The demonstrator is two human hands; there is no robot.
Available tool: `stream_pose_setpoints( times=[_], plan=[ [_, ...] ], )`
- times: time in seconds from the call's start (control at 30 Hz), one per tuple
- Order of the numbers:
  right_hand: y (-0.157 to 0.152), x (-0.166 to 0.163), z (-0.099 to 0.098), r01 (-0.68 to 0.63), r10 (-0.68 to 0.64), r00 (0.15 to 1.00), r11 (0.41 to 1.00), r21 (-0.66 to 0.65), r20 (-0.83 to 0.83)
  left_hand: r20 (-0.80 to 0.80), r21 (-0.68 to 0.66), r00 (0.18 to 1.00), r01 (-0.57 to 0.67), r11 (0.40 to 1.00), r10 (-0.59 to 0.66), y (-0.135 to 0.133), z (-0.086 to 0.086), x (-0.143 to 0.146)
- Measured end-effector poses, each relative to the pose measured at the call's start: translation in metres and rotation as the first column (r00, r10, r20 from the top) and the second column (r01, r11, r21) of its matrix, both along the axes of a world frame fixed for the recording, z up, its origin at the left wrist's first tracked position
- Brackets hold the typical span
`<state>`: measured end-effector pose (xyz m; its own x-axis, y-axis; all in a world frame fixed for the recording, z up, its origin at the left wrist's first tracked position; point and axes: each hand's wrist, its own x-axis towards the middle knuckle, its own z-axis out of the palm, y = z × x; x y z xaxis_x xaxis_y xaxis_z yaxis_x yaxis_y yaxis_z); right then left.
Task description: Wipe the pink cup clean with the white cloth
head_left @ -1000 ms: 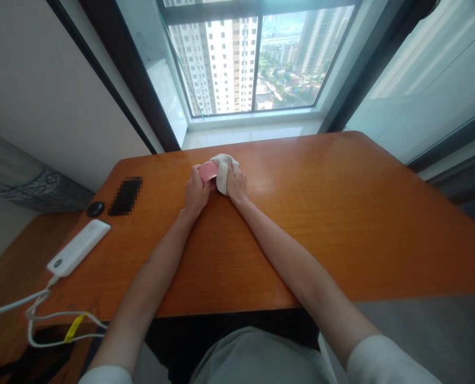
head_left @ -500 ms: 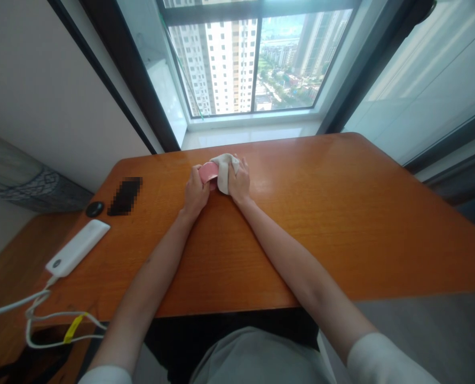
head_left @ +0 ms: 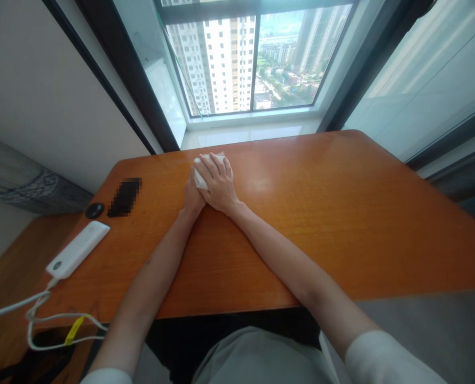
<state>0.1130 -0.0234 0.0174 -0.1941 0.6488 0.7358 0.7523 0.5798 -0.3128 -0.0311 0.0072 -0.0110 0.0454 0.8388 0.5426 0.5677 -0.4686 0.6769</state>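
Note:
Near the far edge of the wooden table [head_left: 301,224], both my hands meet around a white cloth [head_left: 200,181]. My left hand [head_left: 193,194] grips the left side of a smooth pink object, which is now almost wholly covered by the cloth and my fingers; its exact kind cannot be made out. Over the top lies my right hand [head_left: 218,184], fingers slightly apart, pressing the cloth down onto the pink object. My right palm overlaps the left thumb area, so the left fingertips are hidden.
On the table's left side lie a dark pixelated phone-like item [head_left: 124,197], a small round black object [head_left: 95,210] and a white power bank [head_left: 78,249] with a white cable [head_left: 37,312] trailing off the edge. A window [head_left: 257,64] stands beyond the table.
My right hand has moved left with the cloth, from beside the pink object to over it, covering it. My left hand stays nearly in place.

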Motion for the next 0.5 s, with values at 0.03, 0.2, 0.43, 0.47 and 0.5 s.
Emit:
stream_pose_setpoints(
  times=[0.03,0.2,0.43,0.47,0.5],
  plan=[
    [-0.004,-0.005,0.0,-0.04,0.041,0.997,0.999,-0.016,0.062,0.024,0.0,1.0,0.008,1.0,-0.008,0.001,-0.001,-0.001],
    [0.002,-0.001,-0.006,-0.015,0.011,0.997,0.998,-0.053,-0.072,-0.054,-0.04,0.998,-0.028,0.999,0.026,-0.005,0.007,0.004],
    [0.009,0.01,-0.014,-0.019,-0.048,0.918,0.986,-0.164,-0.393,-0.118,-0.03,0.992,-0.044,0.999,0.04,-0.011,0.015,0.007],
    [0.005,0.009,-0.012,-0.029,-0.017,0.945,0.99,-0.135,-0.327,-0.108,-0.048,0.994,-0.04,0.998,0.035,-0.011,0.016,0.007],
    [0.001,0.008,-0.009,-0.042,0.015,0.968,0.994,-0.106,-0.252,-0.095,-0.068,0.995,-0.038,0.997,0.032,-0.011,0.016,0.007]
  ],
)
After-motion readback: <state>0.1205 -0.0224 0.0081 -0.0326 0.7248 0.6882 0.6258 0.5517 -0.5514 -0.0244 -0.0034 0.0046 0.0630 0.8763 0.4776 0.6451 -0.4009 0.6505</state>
